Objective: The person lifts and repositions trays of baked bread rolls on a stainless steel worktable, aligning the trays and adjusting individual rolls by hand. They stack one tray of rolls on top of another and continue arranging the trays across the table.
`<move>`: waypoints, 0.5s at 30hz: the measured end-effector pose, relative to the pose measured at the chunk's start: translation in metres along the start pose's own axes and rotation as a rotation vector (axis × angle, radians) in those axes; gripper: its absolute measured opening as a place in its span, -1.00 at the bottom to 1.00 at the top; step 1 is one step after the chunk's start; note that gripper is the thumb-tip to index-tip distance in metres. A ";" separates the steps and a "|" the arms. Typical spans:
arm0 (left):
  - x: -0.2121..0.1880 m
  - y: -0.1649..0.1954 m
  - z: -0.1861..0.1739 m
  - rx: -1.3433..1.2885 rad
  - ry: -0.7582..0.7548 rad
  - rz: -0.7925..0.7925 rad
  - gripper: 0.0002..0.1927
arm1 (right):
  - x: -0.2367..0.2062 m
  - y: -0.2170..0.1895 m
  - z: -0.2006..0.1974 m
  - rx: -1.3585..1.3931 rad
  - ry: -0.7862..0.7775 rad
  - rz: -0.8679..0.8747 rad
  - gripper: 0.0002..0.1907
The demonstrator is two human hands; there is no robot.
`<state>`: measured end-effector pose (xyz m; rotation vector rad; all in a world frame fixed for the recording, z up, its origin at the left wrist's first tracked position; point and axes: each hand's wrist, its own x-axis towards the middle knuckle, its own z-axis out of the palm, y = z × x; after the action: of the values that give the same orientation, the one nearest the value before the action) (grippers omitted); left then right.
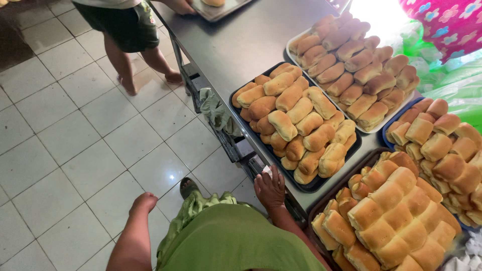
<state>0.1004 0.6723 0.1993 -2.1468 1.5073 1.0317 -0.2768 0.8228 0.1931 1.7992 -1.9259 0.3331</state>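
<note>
Head view: right hand (pixel 270 188) rests open on black tray (pixel 321 183) edge; left hand (pixel 144 201) seemingly closed, empty.

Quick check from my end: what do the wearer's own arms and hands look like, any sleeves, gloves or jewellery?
Both arms are bare, with no sleeves reaching them. The left hand and right hand wear no gloves, and no rings, watch or bracelets show. The only clothing in view is a green cloth garment over the body.
</note>
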 end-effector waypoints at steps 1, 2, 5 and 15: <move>0.000 0.000 0.000 0.001 0.000 -0.003 -0.51 | 0.000 0.000 0.000 -0.005 -0.002 0.002 -0.80; 0.000 0.000 0.000 0.002 -0.001 -0.006 -0.50 | -0.001 0.000 0.000 -0.010 -0.004 0.004 -0.81; 0.001 -0.001 0.002 0.002 0.006 0.019 -0.49 | -0.001 -0.001 -0.001 -0.001 -0.006 0.008 -0.80; -0.001 -0.007 0.007 0.020 -0.024 -0.009 -0.48 | -0.003 -0.003 -0.002 -0.005 0.000 0.009 -0.81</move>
<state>0.1043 0.6799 0.1940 -2.1186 1.4893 1.0306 -0.2736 0.8262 0.1934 1.7873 -1.9338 0.3308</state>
